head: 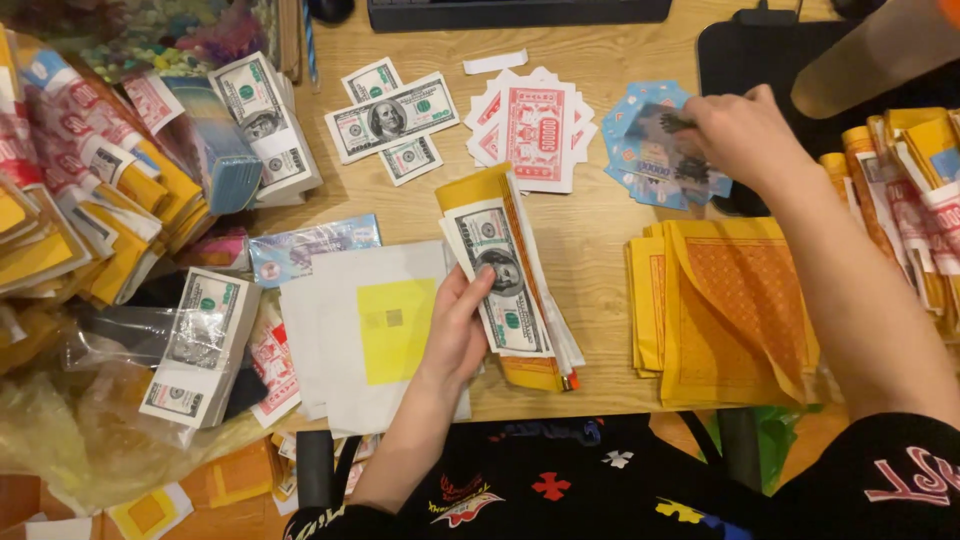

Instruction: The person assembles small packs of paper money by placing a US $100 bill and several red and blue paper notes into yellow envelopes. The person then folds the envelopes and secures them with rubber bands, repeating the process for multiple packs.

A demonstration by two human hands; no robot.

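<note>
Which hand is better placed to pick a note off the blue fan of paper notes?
The right hand: it already touches the blue notes, fingers on one. The left hand is busy holding a stack of papers.

Bare wood (590, 240) between paper stacks (725, 320)

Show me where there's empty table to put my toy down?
Bare wood shows between the left hand's bundle of notes and the orange paper stack, and below the grey notes, above the white sheets. The left edge is crowded with packs; the right hand covers the blue notes.
</note>
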